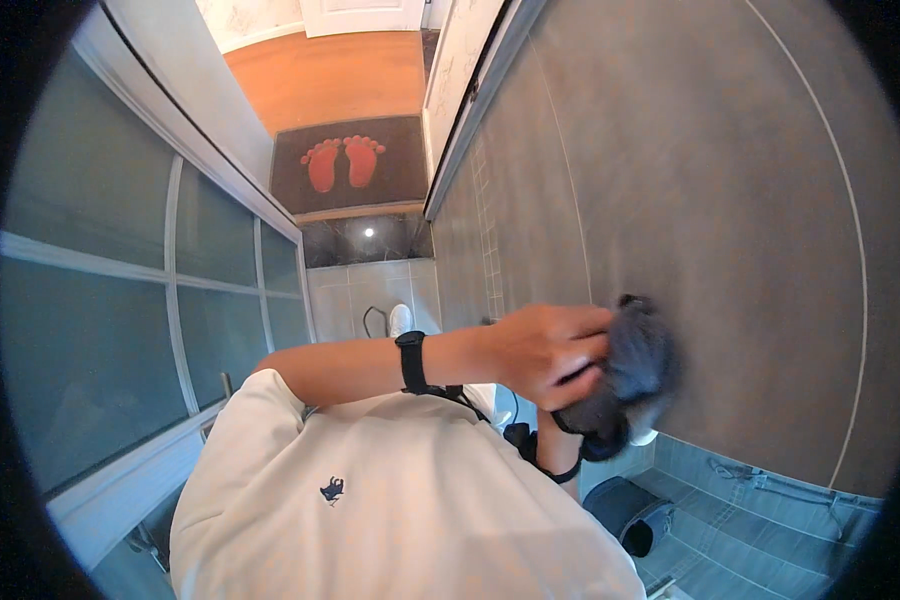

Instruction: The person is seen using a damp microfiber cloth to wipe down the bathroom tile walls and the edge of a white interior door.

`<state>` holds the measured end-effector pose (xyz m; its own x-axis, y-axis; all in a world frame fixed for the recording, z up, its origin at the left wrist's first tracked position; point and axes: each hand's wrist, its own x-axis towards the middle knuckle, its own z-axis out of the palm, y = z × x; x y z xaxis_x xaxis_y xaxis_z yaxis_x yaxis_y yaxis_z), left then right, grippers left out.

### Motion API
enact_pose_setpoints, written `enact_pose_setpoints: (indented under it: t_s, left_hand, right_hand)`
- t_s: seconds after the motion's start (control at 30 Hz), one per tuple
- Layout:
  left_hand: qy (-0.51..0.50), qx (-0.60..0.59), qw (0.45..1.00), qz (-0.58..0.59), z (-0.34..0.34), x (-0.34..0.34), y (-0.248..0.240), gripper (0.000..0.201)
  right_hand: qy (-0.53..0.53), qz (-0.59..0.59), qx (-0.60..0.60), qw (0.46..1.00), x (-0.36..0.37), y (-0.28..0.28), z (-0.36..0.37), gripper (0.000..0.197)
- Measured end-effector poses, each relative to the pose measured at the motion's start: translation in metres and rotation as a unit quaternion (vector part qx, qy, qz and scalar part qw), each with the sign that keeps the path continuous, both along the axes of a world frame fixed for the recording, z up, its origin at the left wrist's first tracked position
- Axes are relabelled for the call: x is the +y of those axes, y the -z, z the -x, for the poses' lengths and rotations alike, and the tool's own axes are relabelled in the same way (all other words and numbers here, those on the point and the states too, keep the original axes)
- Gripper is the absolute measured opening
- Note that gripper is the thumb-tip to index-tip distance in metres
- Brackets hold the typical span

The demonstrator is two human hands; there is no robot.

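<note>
Head view, looking down: we see our left hand (pixel 555 350) closed on a bunched dark cloth (pixel 645 355), its fingers curled into the near side of the bundle. The left forearm reaches straight across the front of our white shirt (pixel 400 500), presumably because the large grey wall (pixel 710 200) stands on our right. Our right forearm (pixel 558 450) rises underneath, but the cloth and the left hand cover its hand, so we cannot tell whether that one grips or rests open. The cloth is in front of the wall, right of the left hand; whether it touches the surface we cannot make out. Gathering it into a wad likely gives our fingers something thick to hold, rather than a loose sheet.

The cloth looks soft and crumpled, charcoal to blue-grey, darkest in its lower folds, with its right edge blurred. Dampness we cannot judge. Below it, a dark bucket (pixel 620 505) sits at the lower right, near the wall's lower edge, apparently kept within reach.
</note>
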<state>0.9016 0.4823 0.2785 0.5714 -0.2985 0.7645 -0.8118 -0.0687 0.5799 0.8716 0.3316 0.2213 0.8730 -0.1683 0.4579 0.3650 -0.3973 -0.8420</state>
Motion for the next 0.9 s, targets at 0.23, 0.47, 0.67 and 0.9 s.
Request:
enact_pose_setpoints:
  t_s: [0.23, 0.47, 0.67, 0.9]
  left_hand:
    - [-0.021, -0.180, 0.970, 0.159, -0.028, -0.010, -0.092, 0.066]
    - [0.022, -0.055, 0.993, 0.098, -0.065, 0.008, -0.014, 0.062]
    - [0.100, 0.104, 0.983, 0.117, -0.102, 0.016, 0.128, 0.048]
    - [-0.027, -0.030, 0.998, -0.055, -0.099, 0.033, 0.117, 0.051]
  right_hand:
    - [0.134, -0.071, -0.127, 0.980, -0.008, -0.025, -0.017, 0.033]
    - [0.056, -0.022, -0.031, 0.998, 0.013, 0.000, -0.044, 0.035]
    - [-0.101, 0.071, 0.102, 0.987, 0.051, 0.025, -0.064, 0.037]
    - [-0.146, 0.296, 0.170, 0.929, 0.054, 0.000, -0.052, 0.040]
